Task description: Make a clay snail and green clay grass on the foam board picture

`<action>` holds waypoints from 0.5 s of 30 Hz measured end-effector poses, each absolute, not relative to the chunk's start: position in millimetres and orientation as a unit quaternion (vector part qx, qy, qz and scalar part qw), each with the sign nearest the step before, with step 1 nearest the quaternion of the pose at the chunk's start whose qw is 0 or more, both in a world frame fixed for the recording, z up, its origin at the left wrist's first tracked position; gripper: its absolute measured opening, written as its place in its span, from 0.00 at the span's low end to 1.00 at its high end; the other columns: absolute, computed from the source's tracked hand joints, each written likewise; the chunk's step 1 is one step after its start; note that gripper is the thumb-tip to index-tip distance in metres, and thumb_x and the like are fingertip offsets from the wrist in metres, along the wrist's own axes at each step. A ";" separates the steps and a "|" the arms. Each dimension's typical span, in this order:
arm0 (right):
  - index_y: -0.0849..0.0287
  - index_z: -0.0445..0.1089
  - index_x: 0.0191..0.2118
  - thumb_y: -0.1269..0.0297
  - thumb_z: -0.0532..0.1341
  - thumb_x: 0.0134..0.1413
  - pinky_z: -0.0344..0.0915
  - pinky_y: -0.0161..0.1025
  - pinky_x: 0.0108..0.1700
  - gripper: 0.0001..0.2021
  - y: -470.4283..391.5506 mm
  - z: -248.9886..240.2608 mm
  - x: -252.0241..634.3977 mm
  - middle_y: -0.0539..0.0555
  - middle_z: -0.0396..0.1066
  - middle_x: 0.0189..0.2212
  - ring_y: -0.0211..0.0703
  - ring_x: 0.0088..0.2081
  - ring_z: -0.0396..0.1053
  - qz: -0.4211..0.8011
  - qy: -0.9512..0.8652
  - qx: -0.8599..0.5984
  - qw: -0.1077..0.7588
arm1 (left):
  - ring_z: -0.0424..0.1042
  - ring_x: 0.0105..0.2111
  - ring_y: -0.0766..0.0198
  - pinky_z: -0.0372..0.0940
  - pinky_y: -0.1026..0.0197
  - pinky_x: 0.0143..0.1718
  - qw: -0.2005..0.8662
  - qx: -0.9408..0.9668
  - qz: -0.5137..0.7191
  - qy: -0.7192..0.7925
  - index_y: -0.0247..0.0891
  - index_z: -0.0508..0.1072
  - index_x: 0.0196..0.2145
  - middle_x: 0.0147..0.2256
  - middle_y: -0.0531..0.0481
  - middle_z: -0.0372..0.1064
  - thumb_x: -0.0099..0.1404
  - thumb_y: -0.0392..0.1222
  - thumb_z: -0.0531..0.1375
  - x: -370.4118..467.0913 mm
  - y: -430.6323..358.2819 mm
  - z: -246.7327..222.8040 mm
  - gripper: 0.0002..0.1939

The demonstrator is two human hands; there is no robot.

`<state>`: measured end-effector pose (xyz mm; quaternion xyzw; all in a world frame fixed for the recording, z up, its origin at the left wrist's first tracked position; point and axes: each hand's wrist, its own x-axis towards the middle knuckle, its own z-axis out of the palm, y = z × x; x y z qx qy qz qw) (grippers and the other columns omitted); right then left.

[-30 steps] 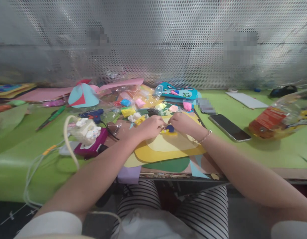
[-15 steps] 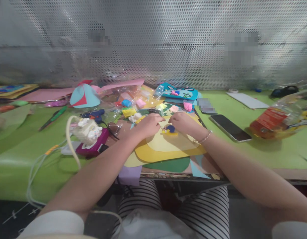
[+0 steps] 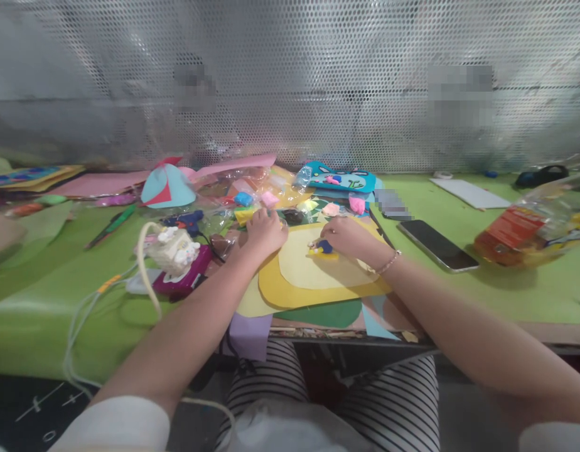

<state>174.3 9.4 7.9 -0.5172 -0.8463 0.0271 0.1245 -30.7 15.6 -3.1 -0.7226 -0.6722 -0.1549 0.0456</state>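
On pale yellow layered sheets [image 3: 313, 276] lies a small figure [image 3: 323, 247] with a dark blue round part and a yellow base. My right hand [image 3: 346, 237] is beside its right edge, thumb and fingers pinched together; whatever they hold is too small to make out. My left hand [image 3: 267, 232] is at the sheets' upper left edge, fingers bent down and closed. It covers the spot where a white lump of modelling clay lay, so its grip is hidden. Just behind it is yellow clay [image 3: 243, 216]. Blue [image 3: 243, 199], pink [image 3: 270, 199] and peach clay [image 3: 331, 209] lie farther back.
A phone [image 3: 438, 245] and a bagged bottle [image 3: 511, 232] are on the right. At left stand a white plug-in block [image 3: 173, 250] on a purple base, its cables, a glue gun [image 3: 184, 221] and green scissors [image 3: 111, 225]. A perforated metal panel [image 3: 290, 81] closes the back.
My left hand has moved left, away from the small figure, to where the white clay lay. My right hand stays beside the figure. The view has shifted slightly.
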 end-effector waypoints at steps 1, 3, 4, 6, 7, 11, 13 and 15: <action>0.61 0.77 0.33 0.73 0.51 0.54 0.59 0.35 0.32 0.15 10.2 7.0 174.5 0.58 0.75 0.34 0.42 0.33 0.69 0.040 -0.845 -0.517 0.131 | 0.59 0.54 0.39 0.58 0.40 0.50 0.052 -0.730 -0.136 -0.668 0.30 0.64 0.50 0.51 0.28 0.62 0.62 0.46 0.54 -30.8 15.9 -4.7 0.22; 0.62 0.76 0.33 0.74 0.52 0.52 0.62 0.36 0.35 0.15 13.2 3.6 175.2 0.59 0.74 0.35 0.44 0.35 0.69 0.055 -0.844 -0.510 0.158 | 0.61 0.53 0.41 0.57 0.42 0.51 0.077 -0.740 -0.108 -0.659 0.31 0.66 0.48 0.50 0.31 0.64 0.62 0.46 0.53 -30.9 16.2 -7.0 0.19; 0.62 0.76 0.34 0.75 0.52 0.52 0.63 0.37 0.38 0.14 15.5 1.0 175.5 0.59 0.74 0.35 0.45 0.37 0.70 0.051 -0.847 -0.499 0.177 | 0.62 0.52 0.42 0.57 0.42 0.51 0.088 -0.741 -0.098 -0.658 0.31 0.66 0.48 0.48 0.32 0.65 0.63 0.44 0.53 -31.2 16.4 -7.6 0.18; 0.63 0.75 0.38 0.77 0.53 0.50 0.64 0.41 0.46 0.15 21.9 -6.0 176.0 0.61 0.73 0.38 0.48 0.44 0.68 0.040 -0.855 -0.464 0.226 | 0.63 0.51 0.43 0.58 0.43 0.50 0.113 -0.735 -0.092 -0.662 0.32 0.65 0.50 0.48 0.32 0.66 0.63 0.39 0.51 -32.0 16.9 -8.0 0.19; 0.63 0.75 0.40 0.77 0.53 0.49 0.63 0.43 0.50 0.15 25.7 -10.2 176.0 0.61 0.73 0.40 0.50 0.46 0.67 0.039 -0.859 -0.446 0.250 | 0.63 0.51 0.43 0.57 0.43 0.50 0.124 -0.732 -0.092 -0.664 0.32 0.64 0.53 0.50 0.32 0.65 0.62 0.37 0.51 -32.6 17.4 -7.9 0.21; 0.60 0.72 0.46 0.77 0.54 0.47 0.60 0.49 0.56 0.20 41.4 -25.7 173.9 0.60 0.70 0.47 0.51 0.51 0.64 0.118 -0.830 -0.440 0.320 | 0.57 0.57 0.43 0.52 0.41 0.56 0.155 -0.747 -0.113 -0.637 0.33 0.58 0.58 0.57 0.32 0.58 0.57 0.30 0.52 -33.3 20.7 -7.8 0.29; 0.60 0.70 0.50 0.76 0.53 0.47 0.58 0.51 0.58 0.22 47.7 -30.4 171.2 0.60 0.68 0.51 0.52 0.53 0.64 0.179 -0.806 -0.453 0.337 | 0.56 0.58 0.47 0.50 0.43 0.58 0.152 -0.781 -0.130 -0.592 0.33 0.58 0.59 0.57 0.34 0.57 0.58 0.30 0.51 -31.3 22.9 -9.3 0.30; 0.59 0.68 0.52 0.74 0.53 0.49 0.56 0.52 0.59 0.23 53.0 -33.0 167.6 0.59 0.67 0.53 0.52 0.55 0.63 0.217 -0.795 -0.453 0.340 | 0.55 0.59 0.49 0.50 0.46 0.59 0.136 -0.814 -0.136 -0.549 0.32 0.57 0.60 0.58 0.35 0.58 0.60 0.32 0.50 -27.9 25.5 -12.0 0.29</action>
